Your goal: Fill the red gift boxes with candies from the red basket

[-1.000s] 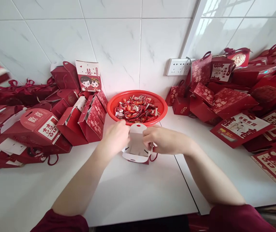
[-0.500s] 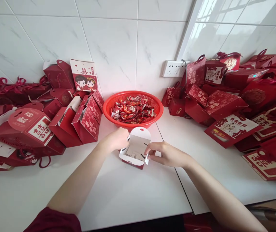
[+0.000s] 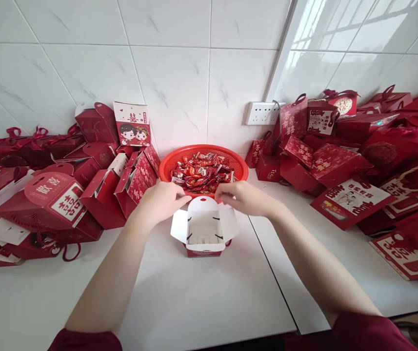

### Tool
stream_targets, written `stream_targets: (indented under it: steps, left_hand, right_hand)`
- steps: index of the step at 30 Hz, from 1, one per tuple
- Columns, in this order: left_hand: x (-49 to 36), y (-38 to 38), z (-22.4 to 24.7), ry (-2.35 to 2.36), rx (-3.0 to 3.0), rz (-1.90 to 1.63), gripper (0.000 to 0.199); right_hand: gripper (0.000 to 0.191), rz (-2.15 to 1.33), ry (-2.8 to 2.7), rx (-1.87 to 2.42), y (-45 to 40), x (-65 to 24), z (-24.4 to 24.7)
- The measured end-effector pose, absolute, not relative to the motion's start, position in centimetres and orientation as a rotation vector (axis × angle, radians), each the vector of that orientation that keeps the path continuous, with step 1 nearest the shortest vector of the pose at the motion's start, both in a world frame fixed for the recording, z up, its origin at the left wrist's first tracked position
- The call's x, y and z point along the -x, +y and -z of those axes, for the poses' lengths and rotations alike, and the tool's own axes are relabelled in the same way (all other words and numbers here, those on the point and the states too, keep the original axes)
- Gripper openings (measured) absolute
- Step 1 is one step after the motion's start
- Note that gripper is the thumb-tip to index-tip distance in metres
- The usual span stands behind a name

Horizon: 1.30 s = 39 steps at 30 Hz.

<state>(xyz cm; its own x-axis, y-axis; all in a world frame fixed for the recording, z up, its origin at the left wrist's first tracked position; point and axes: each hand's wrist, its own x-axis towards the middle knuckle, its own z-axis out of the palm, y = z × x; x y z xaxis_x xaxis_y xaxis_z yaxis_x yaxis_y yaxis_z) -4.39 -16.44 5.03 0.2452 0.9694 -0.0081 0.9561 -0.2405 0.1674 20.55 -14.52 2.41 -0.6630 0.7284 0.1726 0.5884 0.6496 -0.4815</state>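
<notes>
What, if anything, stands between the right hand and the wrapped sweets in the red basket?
Only the near rim of the red basket, by the fingertips of the right hand. The wrapped sweets lie uncovered beyond it. The open box stands on the wearer's side, not in between.

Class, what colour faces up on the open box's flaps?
White; the flaps show best in the head view.

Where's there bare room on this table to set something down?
The white table is bare between the open box and its near edge, and between your right forearm and the right-hand boxes. Those and the left-hand boxes crowd the sides; the basket fills the back middle.
</notes>
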Motion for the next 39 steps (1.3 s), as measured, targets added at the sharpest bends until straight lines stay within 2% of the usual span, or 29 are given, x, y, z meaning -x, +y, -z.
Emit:
stream_targets:
  steps: [4, 7, 11, 17, 22, 26, 28, 31, 32, 39]
  left_hand:
    - [4.2, -15.6, -4.4, 1.654, -2.355, -0.148, 0.034]
    - [4.1, -15.6, -4.2, 1.577, -2.365, -0.128, 0.032]
    - [5.0, -15.8, -4.5, 1.537, -2.351, -0.033, 0.030]
    - [5.6, -15.9, -4.3, 1.491, -2.308, -0.013, 0.028]
    - [5.1, -15.9, -4.1, 1.481, -2.305, -0.022, 0.025]
    - [4.9, -15.8, -4.3, 1.552, -2.342, -0.098, 0.026]
    - [4.9, -15.7, -4.3, 1.581, -2.358, -0.139, 0.026]
    - [4.7, -15.5, -4.1, 1.587, -2.369, -0.152, 0.027]
    - [4.7, -15.5, -4.0, 1.584, -2.370, -0.148, 0.028]
    - [4.5, -15.4, -3.9, 1.569, -2.368, -0.142, 0.025]
  right_hand:
    - [0.027, -0.458, -2.592, 1.121, -9.4, -18.4, -2.3]
    - [0.019, -0.432, -2.667, 1.126, -6.0, -16.1, -1.6]
    - [0.044, -0.506, -2.857, 1.040, -4.0, -13.0, -1.2]
    - [0.066, -0.655, -3.058, 1.129, -2.5, -10.4, -0.9]
    - [0.094, -0.707, -3.026, 1.252, -0.6, -12.2, -0.2]
    - [0.103, -0.669, -2.885, 1.318, 0.0, -14.8, -0.6]
    - [0.089, -0.628, -2.795, 1.314, -0.5, -15.9, -1.1]
    - [0.043, -0.590, -2.702, 1.273, -1.7, -16.8, -1.3]
    - [0.034, -0.586, -2.678, 1.265, -2.2, -17.0, -1.2]
    - [0.018, -0.543, -2.444, 1.302, -4.2, -17.7, 1.0]
